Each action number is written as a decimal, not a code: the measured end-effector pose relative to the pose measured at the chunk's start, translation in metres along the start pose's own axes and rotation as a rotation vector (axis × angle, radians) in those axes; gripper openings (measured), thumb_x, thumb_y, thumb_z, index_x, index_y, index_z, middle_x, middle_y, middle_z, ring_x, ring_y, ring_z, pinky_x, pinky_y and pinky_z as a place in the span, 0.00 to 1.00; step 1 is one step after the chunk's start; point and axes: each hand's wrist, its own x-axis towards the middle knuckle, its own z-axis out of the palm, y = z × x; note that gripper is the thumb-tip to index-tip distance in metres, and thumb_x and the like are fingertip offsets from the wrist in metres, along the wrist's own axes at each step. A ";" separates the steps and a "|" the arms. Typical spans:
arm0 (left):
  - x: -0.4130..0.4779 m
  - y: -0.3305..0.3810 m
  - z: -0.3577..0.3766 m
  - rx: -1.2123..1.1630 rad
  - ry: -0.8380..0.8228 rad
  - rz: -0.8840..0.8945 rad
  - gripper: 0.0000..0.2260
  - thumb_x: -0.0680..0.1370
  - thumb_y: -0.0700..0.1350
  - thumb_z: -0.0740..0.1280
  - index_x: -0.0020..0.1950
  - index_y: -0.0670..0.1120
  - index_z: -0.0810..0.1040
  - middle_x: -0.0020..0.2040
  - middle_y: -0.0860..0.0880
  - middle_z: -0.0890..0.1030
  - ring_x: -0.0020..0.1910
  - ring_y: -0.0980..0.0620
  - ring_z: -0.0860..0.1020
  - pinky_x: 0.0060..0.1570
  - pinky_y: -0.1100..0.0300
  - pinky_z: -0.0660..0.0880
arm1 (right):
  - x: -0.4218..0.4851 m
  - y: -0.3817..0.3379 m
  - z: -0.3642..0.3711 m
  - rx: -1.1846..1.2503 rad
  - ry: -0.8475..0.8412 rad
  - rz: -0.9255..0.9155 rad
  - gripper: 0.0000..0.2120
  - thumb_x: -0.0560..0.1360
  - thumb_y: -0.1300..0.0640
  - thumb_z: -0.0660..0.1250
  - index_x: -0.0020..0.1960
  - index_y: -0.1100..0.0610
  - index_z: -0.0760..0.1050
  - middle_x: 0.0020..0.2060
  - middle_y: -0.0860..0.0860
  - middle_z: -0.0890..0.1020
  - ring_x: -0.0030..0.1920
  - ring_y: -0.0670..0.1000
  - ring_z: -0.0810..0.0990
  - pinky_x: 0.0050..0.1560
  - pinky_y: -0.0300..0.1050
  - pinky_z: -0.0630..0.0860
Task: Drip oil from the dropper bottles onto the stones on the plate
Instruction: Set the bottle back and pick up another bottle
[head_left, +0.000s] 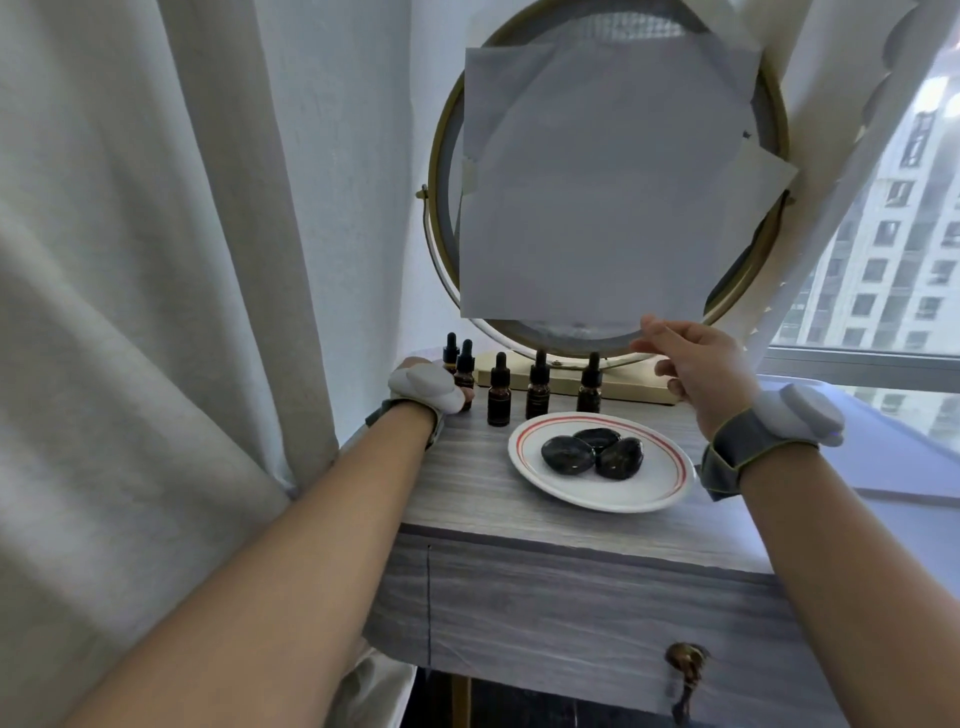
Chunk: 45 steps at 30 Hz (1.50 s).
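Observation:
Three glossy black stones lie together on a white plate with a red ring, on a grey wooden side table. Behind the plate stands a row of several dark amber dropper bottles with black rubber tops. My left hand, with a white device strapped on its back, curls around the second bottle from the left, a fingertip showing in front of it. My right hand is raised above the plate's far right side, fingers apart and empty, close to the lower edge of the paper on the mirror.
A round gold-framed mirror covered with taped sheets of paper stands on a cream base behind the bottles. A pale curtain hangs at the left. A window is at the right. The table drawer has a brass pull.

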 end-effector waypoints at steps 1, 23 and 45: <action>0.002 -0.002 0.002 -0.002 0.028 0.002 0.20 0.76 0.45 0.68 0.65 0.38 0.73 0.64 0.40 0.75 0.63 0.43 0.74 0.47 0.61 0.64 | 0.000 0.001 0.001 -0.003 -0.005 -0.008 0.09 0.75 0.46 0.69 0.44 0.51 0.78 0.40 0.46 0.84 0.32 0.43 0.72 0.27 0.33 0.67; 0.023 -0.009 0.005 0.120 -0.024 0.037 0.13 0.72 0.53 0.71 0.52 0.49 0.82 0.58 0.49 0.80 0.58 0.50 0.77 0.59 0.62 0.70 | -0.009 -0.001 0.003 -0.028 -0.030 -0.017 0.09 0.75 0.46 0.68 0.43 0.51 0.79 0.42 0.49 0.85 0.34 0.45 0.72 0.34 0.38 0.70; 0.008 -0.006 0.006 -0.030 -0.126 0.193 0.13 0.76 0.36 0.64 0.59 0.43 0.79 0.60 0.43 0.79 0.52 0.46 0.78 0.50 0.62 0.74 | -0.006 0.005 -0.001 -0.048 -0.005 0.011 0.07 0.77 0.49 0.66 0.44 0.51 0.79 0.40 0.47 0.84 0.34 0.45 0.72 0.35 0.37 0.71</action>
